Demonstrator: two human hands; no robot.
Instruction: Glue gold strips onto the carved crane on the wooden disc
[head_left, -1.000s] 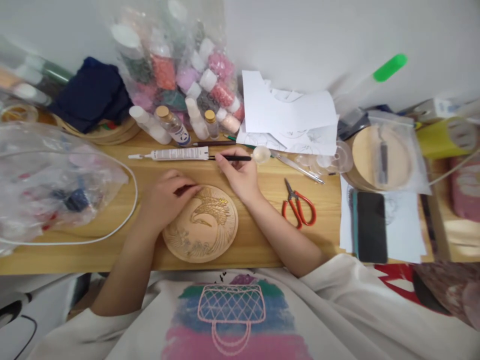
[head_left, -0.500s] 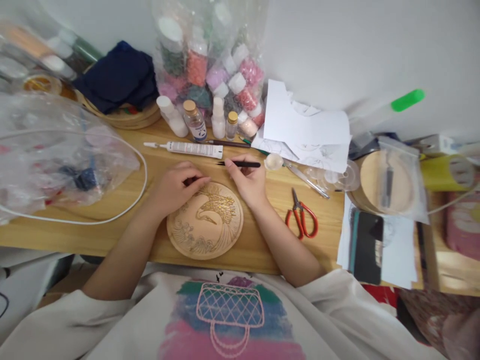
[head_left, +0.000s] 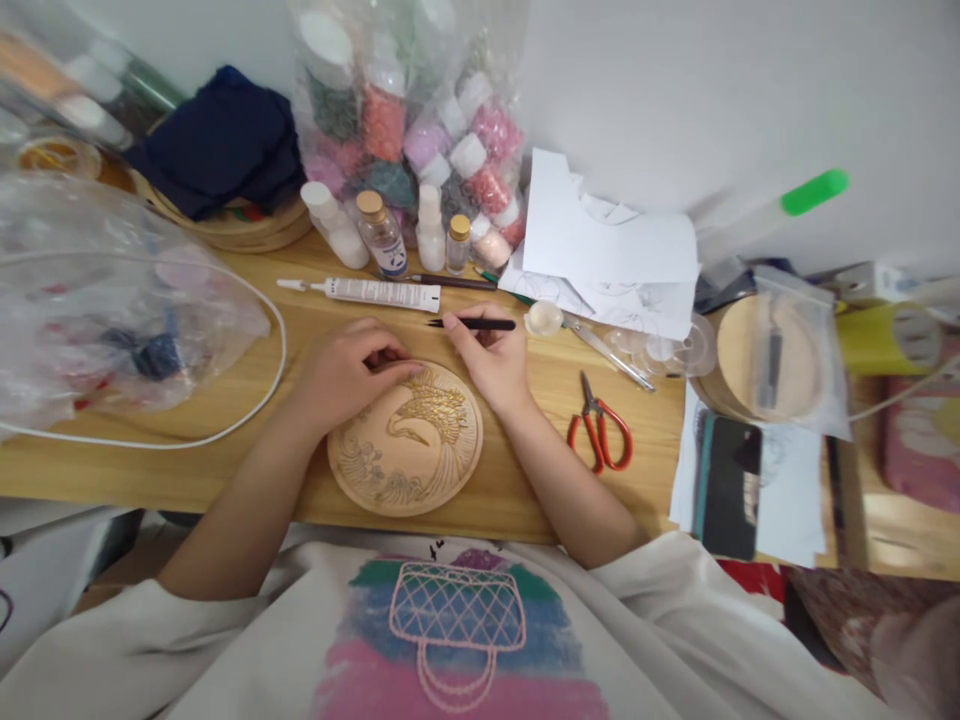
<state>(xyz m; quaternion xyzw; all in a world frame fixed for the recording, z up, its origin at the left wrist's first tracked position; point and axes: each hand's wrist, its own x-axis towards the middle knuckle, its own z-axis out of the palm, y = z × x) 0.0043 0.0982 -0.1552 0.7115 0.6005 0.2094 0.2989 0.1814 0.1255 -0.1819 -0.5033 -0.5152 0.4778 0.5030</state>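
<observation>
A round wooden disc (head_left: pixel 390 465) lies on the table before me, with a crane-like bird and waves outlined on it and gold filling in the bird's feathers. At its upper left rim rests my left hand (head_left: pixel 349 375), thumb and forefinger closed together over the edge. Whatever is between those fingertips is too small to make out. My right hand (head_left: pixel 496 365) lies just beyond the disc's upper right, closed around black tweezers (head_left: pixel 491 324). Their thin tip points left, above the table and apart from the disc.
A glue tube (head_left: pixel 382 293) and small bottles (head_left: pixel 382 235) stand behind the hands. Red-handled pliers (head_left: pixel 602 430) and a small round cup (head_left: pixel 544 318) lie to the right, near papers (head_left: pixel 611 250) and a phone (head_left: pixel 729 485). A white cable (head_left: pixel 281 350) loops at left.
The whole view has shifted slightly, so things sit a little further left and up. Both hands keep nearly the same pose, and the tweezers stay in my right hand.
</observation>
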